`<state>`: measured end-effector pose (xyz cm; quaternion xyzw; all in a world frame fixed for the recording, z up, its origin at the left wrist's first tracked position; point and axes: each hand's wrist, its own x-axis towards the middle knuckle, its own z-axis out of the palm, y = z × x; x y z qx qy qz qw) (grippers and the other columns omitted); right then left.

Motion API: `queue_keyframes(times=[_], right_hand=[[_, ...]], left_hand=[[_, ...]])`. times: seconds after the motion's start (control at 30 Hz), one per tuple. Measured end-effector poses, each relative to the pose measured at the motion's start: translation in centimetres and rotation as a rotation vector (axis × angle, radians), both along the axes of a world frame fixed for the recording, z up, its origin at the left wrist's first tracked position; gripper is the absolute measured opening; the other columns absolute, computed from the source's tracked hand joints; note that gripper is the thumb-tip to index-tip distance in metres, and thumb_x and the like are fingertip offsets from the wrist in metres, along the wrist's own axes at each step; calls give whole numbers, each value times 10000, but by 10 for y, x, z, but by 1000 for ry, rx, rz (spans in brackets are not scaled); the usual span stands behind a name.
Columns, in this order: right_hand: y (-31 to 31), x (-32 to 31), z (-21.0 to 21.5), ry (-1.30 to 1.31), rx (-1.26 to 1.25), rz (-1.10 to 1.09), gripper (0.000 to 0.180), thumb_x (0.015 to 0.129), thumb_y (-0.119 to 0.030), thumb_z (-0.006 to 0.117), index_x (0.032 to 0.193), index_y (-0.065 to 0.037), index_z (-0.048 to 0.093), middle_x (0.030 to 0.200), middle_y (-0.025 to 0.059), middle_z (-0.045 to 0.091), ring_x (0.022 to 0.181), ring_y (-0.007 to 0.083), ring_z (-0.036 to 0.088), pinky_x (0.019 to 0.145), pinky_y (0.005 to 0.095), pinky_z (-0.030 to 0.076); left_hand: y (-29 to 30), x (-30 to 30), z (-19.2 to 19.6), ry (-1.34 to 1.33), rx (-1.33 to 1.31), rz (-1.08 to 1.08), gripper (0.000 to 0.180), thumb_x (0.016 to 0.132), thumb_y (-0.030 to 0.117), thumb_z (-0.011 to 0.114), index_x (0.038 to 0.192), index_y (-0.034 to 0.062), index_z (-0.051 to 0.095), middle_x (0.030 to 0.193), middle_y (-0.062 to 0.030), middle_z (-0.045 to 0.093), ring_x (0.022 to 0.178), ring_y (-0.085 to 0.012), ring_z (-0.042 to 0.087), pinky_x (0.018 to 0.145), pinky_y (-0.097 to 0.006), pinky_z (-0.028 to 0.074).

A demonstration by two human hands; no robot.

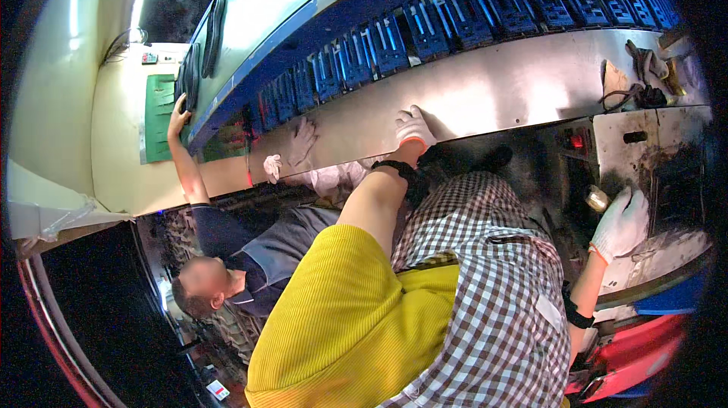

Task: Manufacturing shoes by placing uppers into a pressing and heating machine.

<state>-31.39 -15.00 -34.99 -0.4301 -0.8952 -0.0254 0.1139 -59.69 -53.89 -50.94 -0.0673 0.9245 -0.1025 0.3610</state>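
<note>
My left hand [415, 127], in a white knitted glove with an orange cuff, rests on the front edge of the long metal ledge [485, 88]. Its fingers lie loosely over the surface, with nothing seen in them. Off to the right, my right hand [622, 223], gloved in white too, reaches over a worn, stained machine panel [618, 142]. Its fingers are stretched out beside a brass-coloured round knob [597, 198]; whether they touch it I cannot tell. Behind the ledge stands a long row of blue fixtures [387, 44] with slim metal bars.
On the left a co-worker [265, 256] in dark clothes holds one arm out to the blue frame [250, 67]. A green mat [158, 116] lies on the pale table there. Dark gloves or rags [648, 67] sit at the ledge's right end. Something red [637, 355] stands low right.
</note>
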Motion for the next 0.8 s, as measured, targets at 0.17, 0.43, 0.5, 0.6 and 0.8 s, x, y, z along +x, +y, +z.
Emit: queue_keyframes(times=[0.17, 0.43, 0.5, 0.6, 0.8], right_hand=[[3, 3, -7, 7, 7, -15, 342, 1017, -349, 550, 1114, -51, 687, 1090, 170, 700, 960, 399, 652, 797, 523, 496], [4, 3, -6, -9, -39, -34, 343, 1030, -348, 549, 1149, -70, 710, 1132, 160, 716, 1001, 389, 664, 835, 492, 510], [4, 3, -7, 22, -48, -32, 344, 1029, -349, 550, 1146, -68, 708, 1132, 161, 713, 997, 392, 663, 836, 493, 509], [2, 3, -7, 16, -43, -31, 329, 1020, -337, 554, 1118, -61, 704, 1102, 165, 707, 968, 397, 655, 818, 498, 502], [0, 6, -9, 26, -38, -31, 299, 994, -304, 576, 1080, -44, 698, 1055, 181, 692, 958, 404, 637, 826, 519, 482]], left_hand=[[0, -1, -2, 82, -11, -154, 1365, 685, 533, 861, 1627, -23, 45, 1545, -472, 251, 1308, -469, 545, 1015, -478, 539], [11, 5, 20, 31, -23, -49, 1256, 747, 432, 861, 1646, 38, 78, 1617, -346, 199, 1422, -458, 409, 1130, -440, 436], [7, 3, 15, 29, -16, -54, 1243, 753, 435, 851, 1646, 36, 84, 1609, -339, 217, 1427, -459, 400, 1129, -443, 440], [7, 6, 19, 27, 46, -38, 1210, 759, 446, 830, 1643, 48, 107, 1593, -316, 258, 1430, -458, 393, 1124, -458, 448], [-9, -31, 14, 385, 416, 100, 971, 792, 472, 782, 1574, 90, 351, 1467, -254, 483, 1329, -425, 527, 1105, -470, 461]])
